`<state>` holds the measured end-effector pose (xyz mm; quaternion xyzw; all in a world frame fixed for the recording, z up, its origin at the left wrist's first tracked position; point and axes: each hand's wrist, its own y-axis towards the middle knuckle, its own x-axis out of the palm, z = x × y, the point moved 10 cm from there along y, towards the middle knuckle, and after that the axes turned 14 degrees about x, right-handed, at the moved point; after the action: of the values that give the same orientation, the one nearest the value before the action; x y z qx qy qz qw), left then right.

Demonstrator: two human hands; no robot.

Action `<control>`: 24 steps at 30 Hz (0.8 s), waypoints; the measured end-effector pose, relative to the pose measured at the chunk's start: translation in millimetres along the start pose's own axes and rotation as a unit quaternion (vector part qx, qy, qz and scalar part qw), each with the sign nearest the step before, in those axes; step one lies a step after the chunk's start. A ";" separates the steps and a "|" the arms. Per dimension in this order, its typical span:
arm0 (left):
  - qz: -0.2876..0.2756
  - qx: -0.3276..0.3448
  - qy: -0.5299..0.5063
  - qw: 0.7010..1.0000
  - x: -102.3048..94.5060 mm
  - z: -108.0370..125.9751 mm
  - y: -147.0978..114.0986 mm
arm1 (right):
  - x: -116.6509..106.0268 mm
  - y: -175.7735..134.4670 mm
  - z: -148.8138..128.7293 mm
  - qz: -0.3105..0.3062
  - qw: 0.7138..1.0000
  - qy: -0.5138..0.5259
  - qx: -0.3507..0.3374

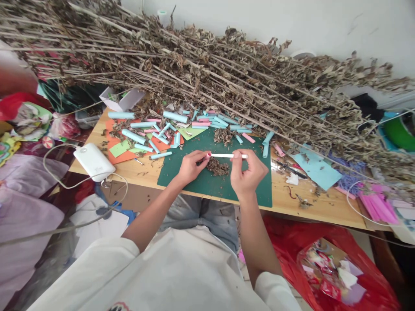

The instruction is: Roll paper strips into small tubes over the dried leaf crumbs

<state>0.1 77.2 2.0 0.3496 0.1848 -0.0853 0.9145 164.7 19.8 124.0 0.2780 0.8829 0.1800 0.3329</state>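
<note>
Above the green mat (177,170), my right hand (249,172) is closed around a thin white stick (223,155), held nearly level. The stick's far end meets a small pinkish-red piece (209,154) at the fingertips of my left hand (190,167). Those fingers are pinched together; whether the piece is a short paper tube is too small to tell. A pile of crumbled dried leaves (218,167) lies on the mat just below the stick. Beyond my hands, blue paper rolls (175,116) and pink paper rolls (201,124) lie scattered.
Long dried leafy stalks (194,65) cover the back of the wooden table (317,209). A white power bank (94,162) with a cable sits at the left edge. At right lie a blue paper sheet (316,166), a dark pen-like tool (290,168) and a red bag (343,246) below.
</note>
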 end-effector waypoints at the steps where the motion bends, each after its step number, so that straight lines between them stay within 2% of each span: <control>1: 0.000 -0.003 0.002 1.000 0.0 -0.7 -0.2 | 1.5 -0.5 -0.8 -0.005 1.000 0.005 0.000; 4: 0.004 -0.002 0.003 1.000 -1.1 0.2 0.1 | 1.4 -0.4 -0.1 0.001 1.000 0.010 0.002; 9: 0.004 0.010 -0.007 1.000 -1.2 3.5 1.1 | -8.0 -0.2 12.8 0.053 0.998 0.007 0.035; 14: 0.008 -0.002 -0.009 1.000 -0.4 -0.9 -0.5 | 3.4 -3.9 7.8 0.003 0.999 0.022 0.026; 21: 0.003 -0.001 -0.002 1.000 -0.7 0.8 0.5 | -0.3 -2.4 4.7 0.008 0.999 0.043 0.022; 24: 0.005 -0.006 -0.008 1.000 -0.9 -0.2 0.3 | 2.6 -3.3 6.1 -0.010 0.999 0.044 0.028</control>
<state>-0.7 77.6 2.5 0.3445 0.1765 -0.0820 0.9184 166.1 19.6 116.7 0.2702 0.9039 0.1642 0.2880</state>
